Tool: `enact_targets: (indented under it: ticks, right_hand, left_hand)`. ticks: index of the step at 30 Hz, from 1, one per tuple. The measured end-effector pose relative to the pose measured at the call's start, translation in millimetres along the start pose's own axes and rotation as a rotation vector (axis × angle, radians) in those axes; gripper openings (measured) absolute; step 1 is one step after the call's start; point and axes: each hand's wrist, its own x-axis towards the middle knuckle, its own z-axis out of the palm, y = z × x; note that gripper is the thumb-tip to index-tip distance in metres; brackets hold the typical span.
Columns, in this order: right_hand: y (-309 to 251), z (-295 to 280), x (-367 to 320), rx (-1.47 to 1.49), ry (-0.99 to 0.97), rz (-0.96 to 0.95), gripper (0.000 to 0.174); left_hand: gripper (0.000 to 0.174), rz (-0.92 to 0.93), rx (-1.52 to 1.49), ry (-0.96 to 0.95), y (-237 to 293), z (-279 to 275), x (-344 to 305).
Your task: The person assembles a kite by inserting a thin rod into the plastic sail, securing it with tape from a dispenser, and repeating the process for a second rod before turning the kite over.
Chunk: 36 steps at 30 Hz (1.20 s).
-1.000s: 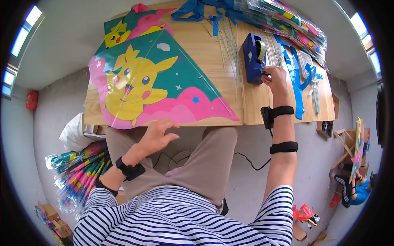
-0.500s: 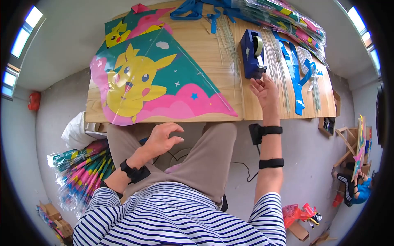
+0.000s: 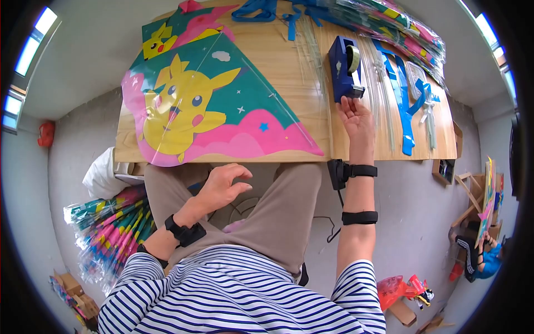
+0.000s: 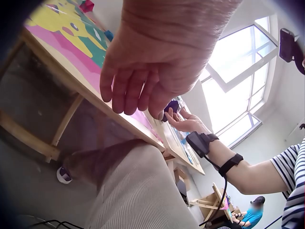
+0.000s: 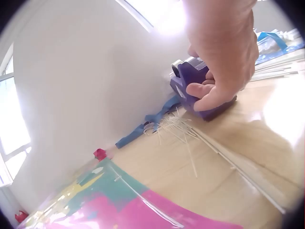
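A blue tape dispenser [image 3: 344, 72] with a roll of tape stands on the wooden table, and the right hand [image 3: 357, 123] touches its near end with bent fingers. In the right wrist view the thumb and fingers of that hand [image 5: 221, 62] lie against the dispenser's [image 5: 195, 88] side. The left hand [image 3: 221, 186] hangs over the lap just off the table's front edge, loosely curled and holding nothing. Beyond it a printed kite sheet [image 3: 245, 122] with a yellow character lies flat. The left wrist view shows the left hand [image 4: 157, 62] with its fingers hanging relaxed.
Thin rods [image 3: 311, 61] lie left of the dispenser, more to its right beside blue ribbon [image 3: 405, 106]. Plastic-wrapped bundles [image 3: 389, 28] lie at the back right. More wrapped kites [image 3: 114, 228] stand left of the legs. Another person [image 3: 489, 259] is at the far right.
The right hand has moved left and toward the body from the dispenser's right side to its near end. The left hand has shifted slightly right.
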Motion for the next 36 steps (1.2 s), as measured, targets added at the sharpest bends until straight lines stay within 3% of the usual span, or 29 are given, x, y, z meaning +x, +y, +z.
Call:
enact_targets:
  ticks: [2,8,11,14,17,20,26,36]
  right_hand:
    - [2.5,-2.3,7.4,0.002,0.021,-0.026,0.011]
    - [9.2,-28.0,30.4,-0.516,0.31,-0.129,0.001]
    - [14.2,-17.1,-4.9,-0.929,0.224,-0.32,0.004]
    - [8.2,34.6,-34.0,-1.182,-0.208,-0.288,0.009]
    - [30.3,67.8,-23.2,-1.358,-0.551,0.032,0.013]
    - [63.4,101.8,-9.0,-1.679,-0.605,0.02,0.013]
    - [99.9,128.3,27.6,-1.839,-0.683,0.088,0.012]
    - [115.5,139.7,40.9,-1.971,-0.737,0.088,0.011]
  left_hand:
    - [0.027,-0.012,0.003,-0.005,-2.1,0.1,-1.0]
    - [0.024,0.004,0.002,-0.001,-1.2,-1.9,3.4]
    - [0.024,0.057,0.058,0.046,-8.8,-6.4,12.1]
    - [0.025,0.089,0.134,0.012,-12.7,-6.1,25.1]
    - [0.029,0.231,0.23,0.051,-10.4,-7.7,50.6]
    - [0.033,0.303,0.281,0.093,-10.6,-8.7,73.6]
    - [0.041,0.34,0.37,0.152,-23.2,-7.0,105.7]
    - [0.047,0.38,0.362,0.205,-35.1,6.2,134.5]
